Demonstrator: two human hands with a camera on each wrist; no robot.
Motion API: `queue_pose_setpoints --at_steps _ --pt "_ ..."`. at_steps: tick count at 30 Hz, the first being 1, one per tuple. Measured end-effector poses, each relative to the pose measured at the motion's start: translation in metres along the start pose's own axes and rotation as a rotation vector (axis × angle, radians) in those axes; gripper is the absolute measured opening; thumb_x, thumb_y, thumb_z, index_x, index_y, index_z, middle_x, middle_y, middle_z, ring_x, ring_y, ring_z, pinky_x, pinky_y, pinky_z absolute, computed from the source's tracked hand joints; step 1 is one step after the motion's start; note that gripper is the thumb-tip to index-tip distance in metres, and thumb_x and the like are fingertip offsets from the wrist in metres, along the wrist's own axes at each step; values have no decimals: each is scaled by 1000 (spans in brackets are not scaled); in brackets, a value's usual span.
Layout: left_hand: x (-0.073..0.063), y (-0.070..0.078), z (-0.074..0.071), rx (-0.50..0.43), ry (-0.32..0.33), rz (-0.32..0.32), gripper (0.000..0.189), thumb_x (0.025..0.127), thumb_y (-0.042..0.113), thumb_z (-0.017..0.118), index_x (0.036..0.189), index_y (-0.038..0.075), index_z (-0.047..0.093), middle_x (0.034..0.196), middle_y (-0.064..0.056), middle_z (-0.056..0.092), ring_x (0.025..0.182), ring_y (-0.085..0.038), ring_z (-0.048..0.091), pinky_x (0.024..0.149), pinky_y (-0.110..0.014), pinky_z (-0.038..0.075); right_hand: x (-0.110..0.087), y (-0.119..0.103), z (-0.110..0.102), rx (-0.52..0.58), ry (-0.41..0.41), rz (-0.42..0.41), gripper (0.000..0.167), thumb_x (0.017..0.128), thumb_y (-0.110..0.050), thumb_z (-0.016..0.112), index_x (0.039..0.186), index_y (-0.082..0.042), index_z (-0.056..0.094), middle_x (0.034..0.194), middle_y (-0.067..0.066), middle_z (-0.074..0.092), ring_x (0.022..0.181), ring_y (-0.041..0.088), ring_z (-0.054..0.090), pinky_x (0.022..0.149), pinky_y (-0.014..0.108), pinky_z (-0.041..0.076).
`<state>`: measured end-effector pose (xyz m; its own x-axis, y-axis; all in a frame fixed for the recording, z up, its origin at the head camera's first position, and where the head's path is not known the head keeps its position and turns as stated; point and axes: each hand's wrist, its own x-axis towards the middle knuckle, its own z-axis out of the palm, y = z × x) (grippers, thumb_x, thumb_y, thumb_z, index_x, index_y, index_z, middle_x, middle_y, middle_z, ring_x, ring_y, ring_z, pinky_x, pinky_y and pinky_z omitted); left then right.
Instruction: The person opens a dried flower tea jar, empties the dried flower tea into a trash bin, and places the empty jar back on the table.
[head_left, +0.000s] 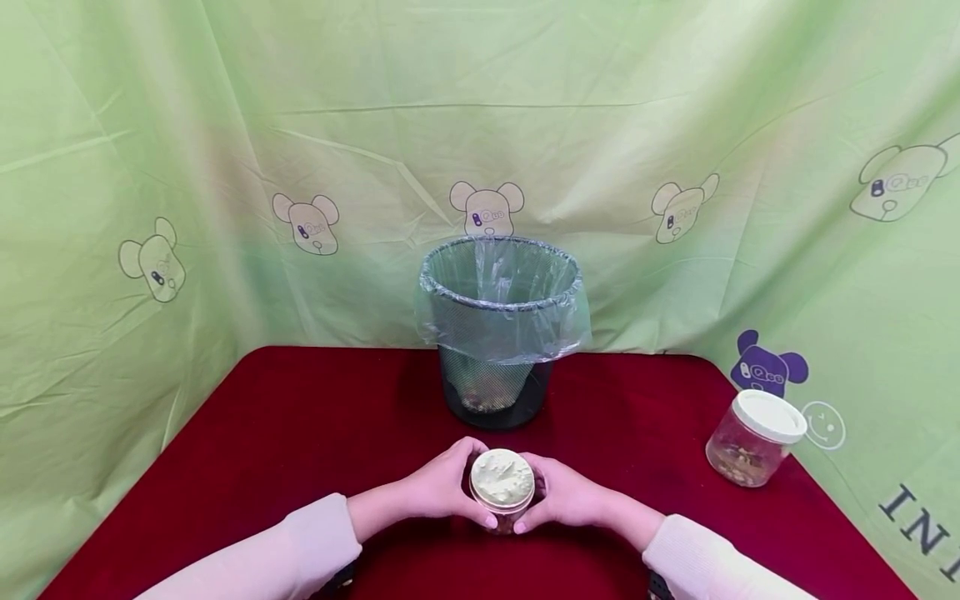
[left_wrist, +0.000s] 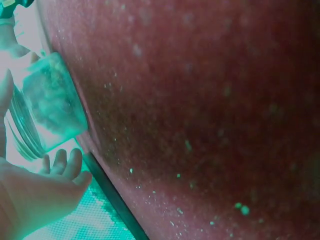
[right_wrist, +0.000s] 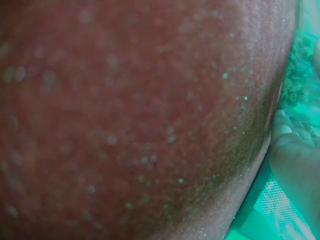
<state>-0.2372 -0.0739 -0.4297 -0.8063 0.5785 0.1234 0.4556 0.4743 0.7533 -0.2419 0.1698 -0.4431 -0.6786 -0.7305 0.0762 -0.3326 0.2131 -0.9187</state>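
A small clear jar [head_left: 504, 483] with a pale, bumpy-looking lid stands upright on the red cloth near the front middle. My left hand [head_left: 437, 485] holds it from the left, thumb at the front and fingers reaching round behind. From the right, my right hand [head_left: 564, 493] curls round the same jar, its thumb also at the front. Clumpy pieces show through the jar's wall [left_wrist: 55, 100] in the left wrist view, where my left fingers [left_wrist: 66, 165] lie close to its side. In the right wrist view the jar [right_wrist: 298, 75] is mostly cut off by the frame edge.
Behind the hands stands a black mesh bin [head_left: 495, 383] lined with a clear plastic bag [head_left: 517, 333]. A larger clear jar [head_left: 750, 446] with a white lid and brown bits inside is at the right table edge. Green printed curtains [head_left: 360, 150] enclose the red-covered table [head_left: 300, 417].
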Motion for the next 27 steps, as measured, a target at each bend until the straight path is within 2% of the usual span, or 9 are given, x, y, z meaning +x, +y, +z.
queue_pose_setpoints --at_steps 6,11,16,21,27 --pt "0 -1 4 28 39 -1 77 59 36 94 116 12 49 108 7 50 106 -11 51 94 -30 42 1 1 0 7 -4 -18 73 72 -6 84 134 2 46 121 6 61 113 15 57 97 26 44" --pt "0 -1 2 36 19 -4 82 59 37 94 121 10 47 113 5 49 110 -12 50 97 -31 41 1 -1 0 20 -4 -24 73 72 -4 84 134 3 45 122 7 60 113 14 56 97 26 43" --pt "3 -4 -7 -17 -65 29 89 62 33 93 131 7 43 123 3 49 118 -12 47 102 -30 37 0 -2 1 24 -3 -24 75 73 -5 83 136 5 43 124 9 59 115 14 55 98 26 43" --pt "13 -11 -17 -154 -196 94 84 68 16 89 136 4 41 126 2 53 118 -11 50 103 -27 35 0 0 0 7 1 -17 72 72 -6 84 133 2 46 122 6 60 114 15 56 97 26 43" --pt "22 -16 -23 -230 -291 94 84 70 7 87 139 4 40 127 3 55 118 -9 50 103 -25 35 0 0 0 6 -6 -20 72 72 -5 84 133 1 46 122 6 60 114 15 56 97 26 43"
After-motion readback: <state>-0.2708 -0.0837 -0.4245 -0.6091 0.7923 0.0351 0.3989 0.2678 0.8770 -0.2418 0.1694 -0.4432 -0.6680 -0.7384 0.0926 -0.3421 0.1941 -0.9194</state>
